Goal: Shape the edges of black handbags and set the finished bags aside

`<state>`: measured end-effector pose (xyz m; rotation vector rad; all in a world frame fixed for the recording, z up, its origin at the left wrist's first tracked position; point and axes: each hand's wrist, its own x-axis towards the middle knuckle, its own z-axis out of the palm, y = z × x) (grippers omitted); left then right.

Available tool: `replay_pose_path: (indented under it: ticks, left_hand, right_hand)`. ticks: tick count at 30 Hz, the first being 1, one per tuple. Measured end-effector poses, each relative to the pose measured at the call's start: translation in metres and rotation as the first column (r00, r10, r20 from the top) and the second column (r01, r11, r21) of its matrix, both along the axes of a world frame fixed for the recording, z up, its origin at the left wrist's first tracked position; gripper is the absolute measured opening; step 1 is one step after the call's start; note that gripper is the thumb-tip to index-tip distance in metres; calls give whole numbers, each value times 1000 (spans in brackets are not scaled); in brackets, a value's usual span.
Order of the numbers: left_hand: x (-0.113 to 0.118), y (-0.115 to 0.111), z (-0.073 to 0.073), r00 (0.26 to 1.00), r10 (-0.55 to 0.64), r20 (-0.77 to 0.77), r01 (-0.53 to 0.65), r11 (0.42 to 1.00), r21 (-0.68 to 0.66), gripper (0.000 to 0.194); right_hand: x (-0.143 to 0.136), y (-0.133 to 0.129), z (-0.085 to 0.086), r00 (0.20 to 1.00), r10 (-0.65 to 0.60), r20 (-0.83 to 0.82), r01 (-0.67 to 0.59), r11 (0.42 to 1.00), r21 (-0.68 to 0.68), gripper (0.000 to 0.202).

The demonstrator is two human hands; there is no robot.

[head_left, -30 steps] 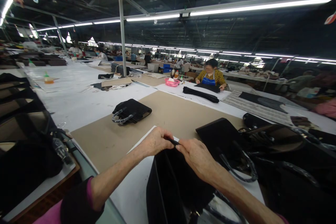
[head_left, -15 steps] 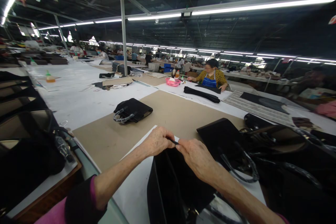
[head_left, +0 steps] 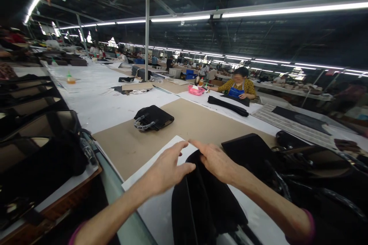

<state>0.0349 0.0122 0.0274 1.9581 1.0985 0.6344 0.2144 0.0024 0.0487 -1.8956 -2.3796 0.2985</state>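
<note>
Left hand [head_left: 168, 168] is hovering open beside the black handbag [head_left: 221, 206]; right hand [head_left: 220, 162] is touching it, grip indeterminable; even fingertip pressure would be avoiding creases.

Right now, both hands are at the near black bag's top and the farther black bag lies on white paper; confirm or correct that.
Not white paper: the farther black bag lies on the brown sheet, as the head view shows. The left hand and right hand are at the top of the near black bag.
</note>
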Motion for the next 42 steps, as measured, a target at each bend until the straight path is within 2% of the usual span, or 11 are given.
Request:
replay_pose_path:
  ticks: [2, 5, 8, 10, 12, 15, 17, 22, 29, 36, 42]
  left_hand:
    - [-15, -38, -10, 996, 85, -21, -84, 996, 37, 68]
    - [-27, -84, -34, 996, 77, -46, -70, 989, 128, 80]
    - [-27, -99, -48, 975, 206, -86, -195, 973, 127, 78]
    - [-25, -92, -47, 949, 284, -134, -280, 959, 52, 76]
    - [-30, -79, -40, 955, 252, -158, -262, 964, -49, 68]
    - [-47, -54, -29, 997, 41, -66, -51, 985, -167, 37]
    - [-60, -35, -26, 995, -92, 34, 97, 969, -229, 20]
    - [-77, 2, -29, 972, -196, 127, 227, 916, -331, 20]
    - [-76, 4, -36, 964, -144, 225, 214, 920, -328, 33]
    - [-81, 1, -45, 912, -133, 387, 256, 923, -287, 30]
    - [-81, -3, -35, 931, -168, 324, 229, 960, -160, 24]
  right_hand:
    - [3, -1, 4, 1000, -28, -8, 28, 1000, -9, 33]
    - [5, 0, 7, 996, -74, -39, 71, 996, -61, 25]
    - [3, 0, 7, 994, -105, -30, 102, 992, -78, 21]
    - [1, -2, 9, 992, -119, -32, 116, 990, -84, 20]
    - [3, -7, 12, 990, -134, -40, 129, 986, -109, 20]
    - [15, -16, 18, 987, -150, -54, 140, 977, -158, 19]
    - [26, -23, 19, 987, -139, -81, 122, 976, -180, 17]
    - [41, -39, 1, 963, -169, -211, 103, 951, -292, 15]
    - [45, -37, -25, 925, -275, -264, 180, 925, -334, 16]
    - [44, -39, -28, 911, -289, -295, 184, 924, -336, 16]
    - [36, -45, -21, 889, -300, -345, 176, 921, -348, 14]
